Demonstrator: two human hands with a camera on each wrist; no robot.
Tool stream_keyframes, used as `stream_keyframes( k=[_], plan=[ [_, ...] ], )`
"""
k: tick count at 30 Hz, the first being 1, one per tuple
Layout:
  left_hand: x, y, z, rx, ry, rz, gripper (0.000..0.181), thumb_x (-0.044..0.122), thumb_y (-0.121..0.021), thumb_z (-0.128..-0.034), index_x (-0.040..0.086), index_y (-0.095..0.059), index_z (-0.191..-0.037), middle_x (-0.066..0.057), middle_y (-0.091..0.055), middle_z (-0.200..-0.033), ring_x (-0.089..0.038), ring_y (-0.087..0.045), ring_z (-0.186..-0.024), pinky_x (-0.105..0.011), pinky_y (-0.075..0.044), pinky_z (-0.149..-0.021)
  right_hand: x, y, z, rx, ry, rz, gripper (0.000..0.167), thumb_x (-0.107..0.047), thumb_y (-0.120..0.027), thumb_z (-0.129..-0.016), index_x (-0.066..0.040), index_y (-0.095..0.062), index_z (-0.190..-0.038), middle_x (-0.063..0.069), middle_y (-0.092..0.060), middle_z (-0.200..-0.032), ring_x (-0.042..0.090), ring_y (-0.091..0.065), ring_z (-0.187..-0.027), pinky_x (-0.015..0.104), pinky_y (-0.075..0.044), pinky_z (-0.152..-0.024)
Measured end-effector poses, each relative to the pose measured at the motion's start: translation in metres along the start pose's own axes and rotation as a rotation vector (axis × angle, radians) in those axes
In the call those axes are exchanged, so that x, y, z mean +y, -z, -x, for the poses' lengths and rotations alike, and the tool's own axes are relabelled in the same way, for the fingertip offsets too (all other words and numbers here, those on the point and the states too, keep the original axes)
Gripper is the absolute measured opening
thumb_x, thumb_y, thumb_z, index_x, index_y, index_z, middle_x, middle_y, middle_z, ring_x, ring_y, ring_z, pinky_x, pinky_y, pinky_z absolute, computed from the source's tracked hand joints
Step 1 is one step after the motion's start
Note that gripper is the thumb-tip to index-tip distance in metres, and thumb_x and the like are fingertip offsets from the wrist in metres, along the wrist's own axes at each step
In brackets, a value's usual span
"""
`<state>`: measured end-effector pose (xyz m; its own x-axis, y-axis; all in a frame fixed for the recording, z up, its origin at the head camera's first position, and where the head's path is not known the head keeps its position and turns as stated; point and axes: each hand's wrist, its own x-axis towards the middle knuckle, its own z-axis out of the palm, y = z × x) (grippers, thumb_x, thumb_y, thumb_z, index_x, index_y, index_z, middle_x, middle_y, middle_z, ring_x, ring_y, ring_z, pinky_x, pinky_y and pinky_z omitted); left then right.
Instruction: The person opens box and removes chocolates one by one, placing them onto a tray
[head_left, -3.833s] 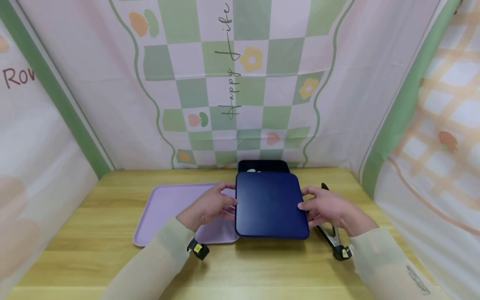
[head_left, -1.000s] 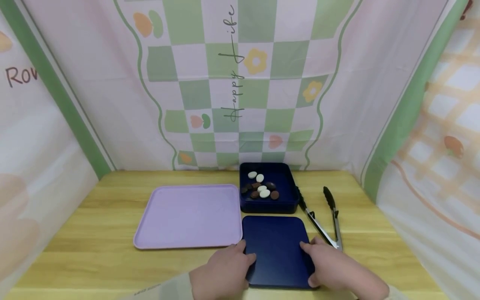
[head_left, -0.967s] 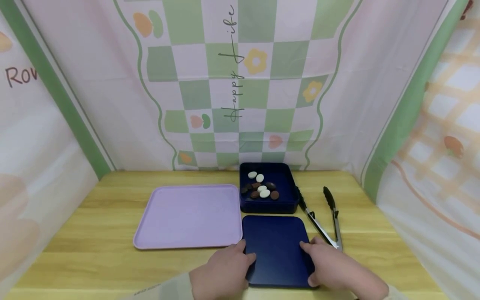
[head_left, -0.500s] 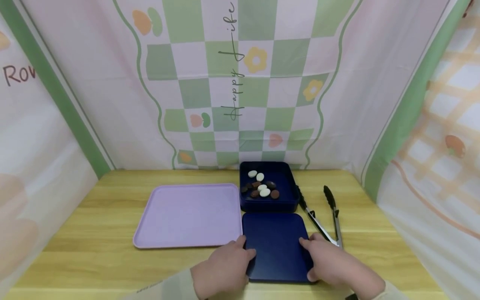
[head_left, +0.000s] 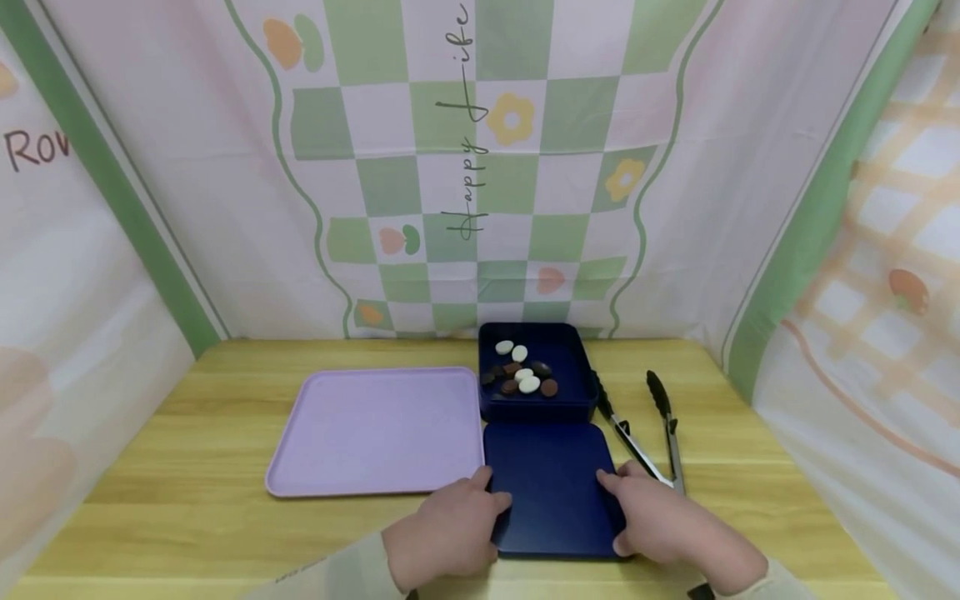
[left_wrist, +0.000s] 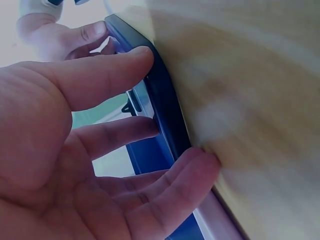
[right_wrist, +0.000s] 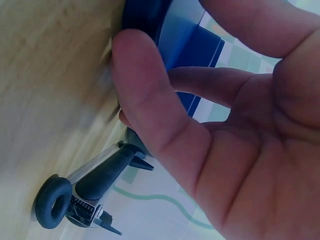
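A dark blue square lid lies flat at the table's front, just before a matching box. My left hand grips its left edge; in the left wrist view the thumb and fingertips bear on the rim. Along the opposite edge my right hand holds the lid, thumb toward the near corner. Inside the box are white oval pieces, brown pieces and darker ones, like chocolates. Beside the right hand lie metal tongs with black tips, spread apart.
To the left a lilac tray lies flat, its right edge close to the box and lid. The wooden table backs onto a printed curtain, with more cloth at both sides.
The lid came off over the box and was lowered to the table in front of it, baring the pieces inside. Over the last second both hands have slid it slightly toward the box.
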<state>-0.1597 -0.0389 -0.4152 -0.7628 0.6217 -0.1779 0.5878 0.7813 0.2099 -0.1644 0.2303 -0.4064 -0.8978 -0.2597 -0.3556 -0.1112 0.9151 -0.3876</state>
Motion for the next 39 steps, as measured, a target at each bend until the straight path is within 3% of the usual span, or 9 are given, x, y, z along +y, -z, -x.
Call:
stream_keyframes(
  k=[6,11,14,18,21,27,33,36,39],
  plan=[
    [0.0,0.002,0.002,-0.006,0.01,0.024,0.055,0.027,-0.08,-0.0813,0.019,-0.065,-0.133,-0.018,-0.052,-0.142,-0.028,-0.059,-0.118,-0.035,-0.054,-0.09,0.002,0.001,0.002,0.006,0.009,-0.005,0.082,-0.007,-0.085,-0.072,0.008,-0.046,-0.143,0.033,-0.042,-0.138,0.031,-0.06,-0.104,0.048,-0.052,-0.081],
    [-0.002,0.005,0.003,-0.058,0.024,0.06,0.062,0.035,-0.08,-0.0835,0.021,-0.058,-0.141,-0.016,-0.044,-0.15,-0.029,-0.055,-0.125,-0.035,-0.051,-0.097,0.016,0.013,0.011,0.094,0.033,-0.015,0.082,-0.03,-0.084,-0.08,0.005,-0.046,-0.144,0.034,-0.049,-0.135,0.051,-0.049,-0.122,0.067,-0.041,-0.097],
    [-0.007,0.006,0.007,-0.075,0.011,0.096,0.071,0.043,-0.078,-0.0844,0.023,-0.051,-0.147,-0.015,-0.038,-0.154,-0.026,-0.053,-0.126,-0.034,-0.049,-0.098,0.031,0.026,0.016,0.167,0.036,-0.032,0.081,-0.037,-0.079,-0.084,0.008,-0.045,-0.142,0.033,-0.056,-0.127,0.053,-0.051,-0.118,0.068,-0.043,-0.094],
    [-0.021,0.013,0.019,-0.005,0.017,0.147,0.075,0.045,-0.076,-0.0857,0.023,-0.046,-0.15,-0.014,-0.037,-0.154,-0.026,-0.057,-0.122,-0.039,-0.052,-0.095,0.054,0.044,0.018,0.19,-0.001,-0.054,0.081,-0.039,-0.075,-0.088,0.015,-0.042,-0.138,0.035,-0.06,-0.116,0.05,-0.059,-0.105,0.064,-0.05,-0.084],
    [-0.039,0.023,0.032,0.094,0.091,0.202,0.075,0.042,-0.076,-0.0861,0.018,-0.045,-0.15,-0.018,-0.036,-0.154,-0.036,-0.056,-0.121,-0.051,-0.049,-0.098,0.069,0.052,0.018,0.196,-0.031,-0.067,0.082,-0.039,-0.072,-0.09,0.018,-0.038,-0.138,0.041,-0.057,-0.115,0.051,-0.06,-0.101,0.063,-0.052,-0.08],
    [-0.085,0.048,0.057,0.237,0.326,0.281,0.082,0.035,-0.08,-0.0829,0.008,-0.042,-0.151,-0.032,-0.027,-0.154,-0.053,-0.045,-0.126,-0.066,-0.04,-0.101,0.083,0.055,0.019,0.189,-0.074,-0.245,0.087,-0.033,-0.075,-0.088,0.017,-0.03,-0.142,0.045,-0.052,-0.115,0.024,-0.059,-0.059,0.042,-0.054,-0.057],
    [-0.112,0.053,0.071,0.16,0.461,0.257,0.089,0.032,-0.087,-0.0747,0.007,-0.045,-0.149,-0.038,-0.015,-0.155,-0.068,-0.025,-0.129,-0.076,-0.034,-0.097,0.083,0.051,0.012,0.147,-0.106,-0.359,0.078,-0.019,-0.078,-0.084,0.012,-0.037,-0.142,0.011,-0.057,-0.075,0.017,-0.045,-0.048,0.033,-0.046,-0.045],
    [-0.12,0.046,0.07,0.104,0.485,0.234,0.089,0.03,-0.089,-0.0708,0.007,-0.049,-0.146,-0.039,-0.016,-0.154,-0.072,-0.023,-0.126,-0.078,-0.031,-0.097,0.081,0.049,0.006,0.156,-0.099,-0.341,0.071,-0.014,-0.078,-0.083,0.014,-0.04,-0.136,0.006,-0.052,-0.062,0.018,-0.048,-0.049,0.034,-0.045,-0.047],
    [-0.127,0.038,0.067,0.067,0.496,0.225,0.086,0.027,-0.09,-0.069,0.006,-0.053,-0.144,-0.04,-0.019,-0.152,-0.072,-0.027,-0.124,-0.078,-0.031,-0.097,0.078,0.047,-0.001,0.173,-0.085,-0.278,0.069,-0.012,-0.079,-0.082,0.017,-0.04,-0.131,0.007,-0.056,-0.063,0.02,-0.053,-0.052,0.036,-0.047,-0.05]
  ],
)
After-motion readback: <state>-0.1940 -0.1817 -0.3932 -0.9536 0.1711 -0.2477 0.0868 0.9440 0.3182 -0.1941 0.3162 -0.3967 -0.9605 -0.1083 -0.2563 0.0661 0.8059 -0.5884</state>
